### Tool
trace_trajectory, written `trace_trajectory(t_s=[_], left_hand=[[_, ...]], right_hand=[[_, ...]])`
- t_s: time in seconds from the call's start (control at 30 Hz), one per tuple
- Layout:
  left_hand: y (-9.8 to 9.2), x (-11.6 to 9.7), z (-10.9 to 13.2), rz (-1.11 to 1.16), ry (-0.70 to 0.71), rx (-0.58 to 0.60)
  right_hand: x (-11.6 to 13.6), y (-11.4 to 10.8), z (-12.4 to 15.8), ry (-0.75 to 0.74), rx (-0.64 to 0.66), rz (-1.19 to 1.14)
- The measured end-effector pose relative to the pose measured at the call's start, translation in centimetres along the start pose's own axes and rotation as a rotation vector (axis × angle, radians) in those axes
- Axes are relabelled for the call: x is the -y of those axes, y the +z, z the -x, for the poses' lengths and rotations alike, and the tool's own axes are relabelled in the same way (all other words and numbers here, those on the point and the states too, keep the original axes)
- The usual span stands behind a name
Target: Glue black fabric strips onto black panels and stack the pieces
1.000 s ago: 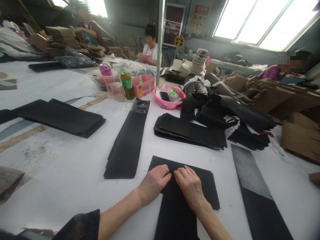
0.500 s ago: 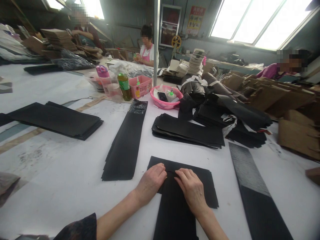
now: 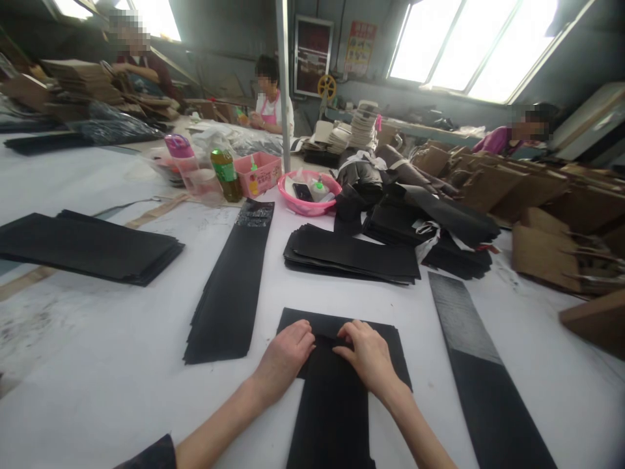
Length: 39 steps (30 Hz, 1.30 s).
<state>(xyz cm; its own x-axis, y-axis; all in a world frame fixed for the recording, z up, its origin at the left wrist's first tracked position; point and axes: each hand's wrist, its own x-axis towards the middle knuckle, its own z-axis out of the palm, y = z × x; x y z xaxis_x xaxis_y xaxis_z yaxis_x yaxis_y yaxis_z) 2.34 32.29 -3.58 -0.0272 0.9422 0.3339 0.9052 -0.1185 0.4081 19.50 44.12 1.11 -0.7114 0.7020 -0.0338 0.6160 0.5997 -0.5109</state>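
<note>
A long black sheet [image 3: 332, 417] runs from the near edge up over a wider black piece [image 3: 385, 335] that lies crosswise beneath it. My left hand [image 3: 286, 355] is closed at the far left corner of the long sheet, its fingertips pinching the edge. At the far right corner, my right hand [image 3: 368, 358] has its thumb and forefinger parted, with a small gap between them and the tips at the sheet. The sheet's far edge looks slightly raised between my hands.
Fanned black strips [image 3: 229, 286] lie to the left, another black stack [image 3: 351, 254] ahead. On the right is a strip with a greyish, glossy end [image 3: 461, 319]. Farther back stand a pink basin [image 3: 310, 208], a pink box [image 3: 258, 172] and a metal post [image 3: 284, 85]. Several people sit beyond.
The right thumb and forefinger have parted from their pinch at the sheet's corner. My left hand keeps its place on the sheet. The view has turned slightly right.
</note>
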Motion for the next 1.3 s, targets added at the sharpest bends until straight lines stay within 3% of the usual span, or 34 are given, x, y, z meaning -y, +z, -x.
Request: trace_trajectory(t_s=[0.1,0.23,0.37,0.47,0.73,1.03,1.17,1.3], left_hand=[[-0.8,-0.2,0.0,0.174,-0.075,-0.018],[-2.5,-1.3,0.0,0.571,-0.314,-0.096],[-3.7,-3.4,0.1,1.094,-0.507,-0.004],[-4.5,-5.3,0.2,1.303,-0.559,-0.006],[-5.9,-8.7,1.3,1.319,-0.596,-0.058],[-6.5,-11.2,2.2,1.406,-0.642,-0.073],[-6.7,-12.1,2.5,1.345,-0.636,-0.134],[-6.7,-12.5,2.6,1.205,-0.626,-0.196]], right_hand=[[-0.2,-0.5,-0.4,0.015,0.061,-0.107],[-0.1,-1.6,0.3,0.032,0.118,-0.253],[1.1,-3.1,1.6,0.059,0.144,-0.483],[2.3,-4.5,2.7,0.056,0.151,-0.569],[4.9,-8.2,5.1,-0.068,0.142,-0.465],[6.6,-7.2,6.5,-0.094,0.088,-0.437],[6.4,-6.5,7.3,-0.162,-0.075,-0.433],[6.5,-5.7,8.1,-0.350,-0.300,-0.185]])
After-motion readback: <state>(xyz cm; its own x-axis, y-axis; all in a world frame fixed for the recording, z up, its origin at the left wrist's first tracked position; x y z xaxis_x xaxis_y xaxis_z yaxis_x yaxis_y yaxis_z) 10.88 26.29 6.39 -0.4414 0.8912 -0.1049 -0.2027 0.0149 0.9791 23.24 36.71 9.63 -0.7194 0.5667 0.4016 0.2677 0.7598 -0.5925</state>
